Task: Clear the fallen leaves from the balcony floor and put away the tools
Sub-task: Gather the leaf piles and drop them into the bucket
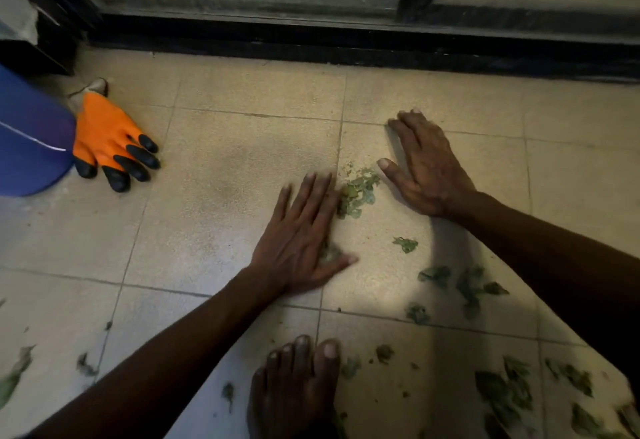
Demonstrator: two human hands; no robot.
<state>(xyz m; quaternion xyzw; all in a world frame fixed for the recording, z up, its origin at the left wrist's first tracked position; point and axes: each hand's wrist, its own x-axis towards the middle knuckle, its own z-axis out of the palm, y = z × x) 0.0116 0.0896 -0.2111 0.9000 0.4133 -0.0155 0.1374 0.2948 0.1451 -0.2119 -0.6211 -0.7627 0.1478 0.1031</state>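
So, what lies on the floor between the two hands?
A small heap of crushed green leaves lies on the tiled floor between the left hand and the right hand. The head view shows it.

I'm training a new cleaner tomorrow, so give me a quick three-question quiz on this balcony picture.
1. True or false: the left hand and the right hand are both wearing gloves.
2. What lies on the floor between the two hands? A) a small leaf pile B) a broom C) a dustpan
3. Fill in: the orange glove lies beside a ___ container.

Key: 1 false (both bare); 2 A; 3 blue.
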